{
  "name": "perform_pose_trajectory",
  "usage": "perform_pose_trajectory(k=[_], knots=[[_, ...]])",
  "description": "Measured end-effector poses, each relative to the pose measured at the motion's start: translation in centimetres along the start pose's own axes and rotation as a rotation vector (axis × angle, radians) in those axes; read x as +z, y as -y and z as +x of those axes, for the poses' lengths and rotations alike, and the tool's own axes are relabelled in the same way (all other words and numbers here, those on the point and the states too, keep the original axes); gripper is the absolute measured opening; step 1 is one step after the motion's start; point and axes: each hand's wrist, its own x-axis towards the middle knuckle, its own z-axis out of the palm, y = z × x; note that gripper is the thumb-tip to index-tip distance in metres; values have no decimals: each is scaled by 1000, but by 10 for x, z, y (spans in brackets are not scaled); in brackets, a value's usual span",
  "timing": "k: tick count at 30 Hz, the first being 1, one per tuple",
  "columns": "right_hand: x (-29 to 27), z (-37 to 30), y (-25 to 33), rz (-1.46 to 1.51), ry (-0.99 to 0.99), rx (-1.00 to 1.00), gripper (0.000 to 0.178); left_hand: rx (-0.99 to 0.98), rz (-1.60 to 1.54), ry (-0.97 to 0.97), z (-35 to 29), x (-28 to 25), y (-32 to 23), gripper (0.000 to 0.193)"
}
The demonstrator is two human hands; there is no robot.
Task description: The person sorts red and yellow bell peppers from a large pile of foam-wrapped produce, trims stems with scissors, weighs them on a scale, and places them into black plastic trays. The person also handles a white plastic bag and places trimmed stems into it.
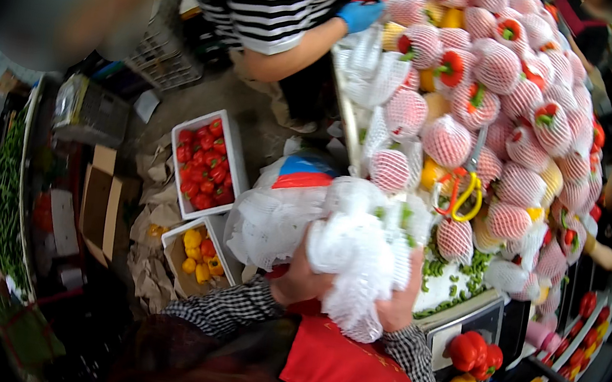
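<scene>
A bunched heap of white foam net sleeves is held in front of my chest between my two hands. My left hand grips it from the left, with its fingers partly hidden in the netting. On the other side my right hand is closed round the right edge of the bunch. More white foam nets in a clear plastic bag lie just left of my left hand. Beyond my right hand, scissors with red and yellow handles rest on bell peppers wrapped in foam nets and piled on the table.
A co-worker in a striped shirt with a blue glove stands at the table's far left. White foam boxes of red and yellow peppers stand on the left. Loose peppers sit by a scale at the right. Green stem bits litter the tabletop.
</scene>
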Motion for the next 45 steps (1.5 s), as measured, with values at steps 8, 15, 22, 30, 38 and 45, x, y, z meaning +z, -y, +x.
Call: perform_pose_trajectory(k=[8,15,22,30,38,45], knots=[[145,62,-23,-344,705,-53,79,-461,-301,-560,-63,-108,52,64],[216,111,-50,-642,719,-118,79,-501,498,-269,-16,-209,137,89],[236,117,-89,-524,571,-56,91,-771,640,-329,57,-220,159,89],[234,101,-54,-763,733,-142,110,-955,204,-484,84,-220,159,67],[255,124,-85,-827,728,-208,78,-622,-372,-553,38,-206,125,85],[242,130,-75,-652,781,-100,80,-706,414,-595,19,-213,127,84]])
